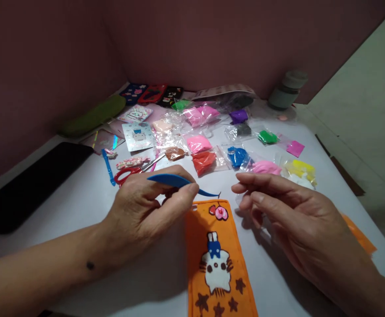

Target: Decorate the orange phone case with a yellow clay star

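An orange rectangular panel (197,246) lies on the white table, decorated with a white cat face, a blue outfit, dark brown stars and a pink and red piece near its far edge. My left hand (155,202) pinches a blue pointed tool (172,179) above the far left corner of the panel. A thin dark strand (219,196) hangs at the tool's tip. To the right of the panel, my right hand (284,211) hovers with its fingers curled and thumb near the index finger. I see nothing between those fingers, which stand slightly apart.
Several bags of coloured clay, including red (203,162) and blue (237,156), spread beyond the hands. Red-handled scissors (126,175) and another blue tool (108,167) lie left. A black phone-like slab (37,185) is far left; a jar (286,90) stands at the back right.
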The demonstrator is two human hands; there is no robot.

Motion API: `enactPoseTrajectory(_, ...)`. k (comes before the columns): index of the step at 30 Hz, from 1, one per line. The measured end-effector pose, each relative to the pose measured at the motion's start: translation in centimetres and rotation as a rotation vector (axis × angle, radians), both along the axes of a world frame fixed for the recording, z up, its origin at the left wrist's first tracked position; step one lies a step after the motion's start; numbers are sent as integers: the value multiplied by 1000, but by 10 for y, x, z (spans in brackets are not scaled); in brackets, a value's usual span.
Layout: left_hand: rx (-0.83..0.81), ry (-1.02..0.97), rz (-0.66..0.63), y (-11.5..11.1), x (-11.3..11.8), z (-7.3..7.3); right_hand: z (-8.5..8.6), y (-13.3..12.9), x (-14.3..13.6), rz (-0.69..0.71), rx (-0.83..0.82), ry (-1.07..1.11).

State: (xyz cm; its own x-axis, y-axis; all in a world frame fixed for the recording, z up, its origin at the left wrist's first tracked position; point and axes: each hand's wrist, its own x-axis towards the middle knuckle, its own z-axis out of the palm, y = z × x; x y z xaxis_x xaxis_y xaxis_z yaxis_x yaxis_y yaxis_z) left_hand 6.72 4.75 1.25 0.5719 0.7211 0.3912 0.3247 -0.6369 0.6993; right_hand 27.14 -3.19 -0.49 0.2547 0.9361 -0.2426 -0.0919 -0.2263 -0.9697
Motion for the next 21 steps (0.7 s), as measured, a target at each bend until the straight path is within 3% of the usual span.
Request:
enactPoseTrajectory(4, 74, 53, -14, 1, 2, -10, -4, 2, 1, 57, 48, -272)
enactPoseTrajectory(10, 128, 82, -44, 1, 5, -21, -11, 5, 2, 180, 110, -444)
enactPoseTrajectory(21, 151, 116, -68, 3, 1, -18, -13, 5, 3, 216, 131, -481)
